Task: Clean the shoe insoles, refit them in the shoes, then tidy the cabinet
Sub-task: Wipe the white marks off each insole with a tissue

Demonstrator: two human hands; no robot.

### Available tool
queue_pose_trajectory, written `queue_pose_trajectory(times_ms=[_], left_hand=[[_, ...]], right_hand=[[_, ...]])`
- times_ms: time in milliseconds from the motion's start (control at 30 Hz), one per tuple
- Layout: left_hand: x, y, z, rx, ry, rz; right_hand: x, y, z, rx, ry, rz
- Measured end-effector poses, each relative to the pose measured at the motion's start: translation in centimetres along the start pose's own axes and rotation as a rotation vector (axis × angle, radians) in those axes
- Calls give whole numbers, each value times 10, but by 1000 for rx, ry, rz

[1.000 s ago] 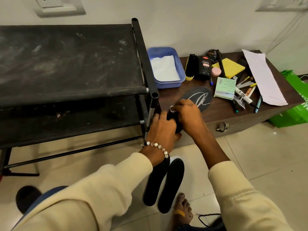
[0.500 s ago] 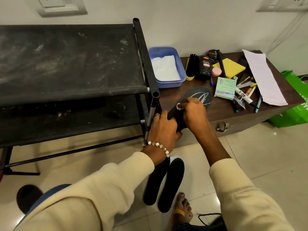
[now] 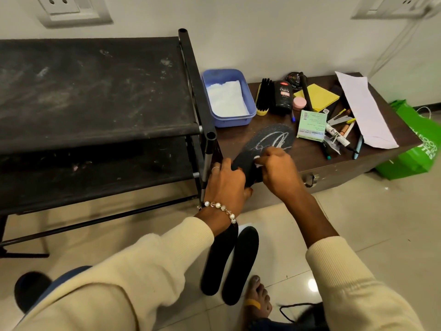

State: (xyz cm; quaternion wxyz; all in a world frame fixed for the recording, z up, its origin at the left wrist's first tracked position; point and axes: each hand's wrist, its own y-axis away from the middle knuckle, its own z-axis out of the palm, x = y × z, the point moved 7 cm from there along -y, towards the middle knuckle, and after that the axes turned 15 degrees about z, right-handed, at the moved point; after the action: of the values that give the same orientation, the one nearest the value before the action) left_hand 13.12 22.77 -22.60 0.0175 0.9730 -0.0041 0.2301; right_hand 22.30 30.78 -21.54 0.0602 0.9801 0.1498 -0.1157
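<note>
Black insole (image 3: 267,144) lies on the cabinet (image 3: 310,154), chalky scrawl on it, heel gripped by my left hand (image 3: 226,180). My right hand (image 3: 276,168) pinches a white wipe (image 3: 258,161) against it. I read "Cherry" on the bottle (image 3: 283,95), "camlin" on the green box (image 3: 312,125). Two more insoles (image 3: 241,261) on the floor.

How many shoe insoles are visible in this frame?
3. One chalk-marked insole lies on the brown cabinet, held by the left hand and right hand. Two black insoles lie on the floor: and. Others may be hidden.
</note>
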Motion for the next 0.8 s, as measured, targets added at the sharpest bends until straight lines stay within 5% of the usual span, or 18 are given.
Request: queue_pose_trajectory(times_ms=[133,467,800], left_hand=[[1,-1,-3,23,-7,-16],[13,-6,0,26,-68,12],[11,-10,2,1,-81,0]], right_hand=[[-17,16,-2,-75,56,-258],[54,-14,-27,137,-79,210],[1,1,-3,-55,121,-117]])
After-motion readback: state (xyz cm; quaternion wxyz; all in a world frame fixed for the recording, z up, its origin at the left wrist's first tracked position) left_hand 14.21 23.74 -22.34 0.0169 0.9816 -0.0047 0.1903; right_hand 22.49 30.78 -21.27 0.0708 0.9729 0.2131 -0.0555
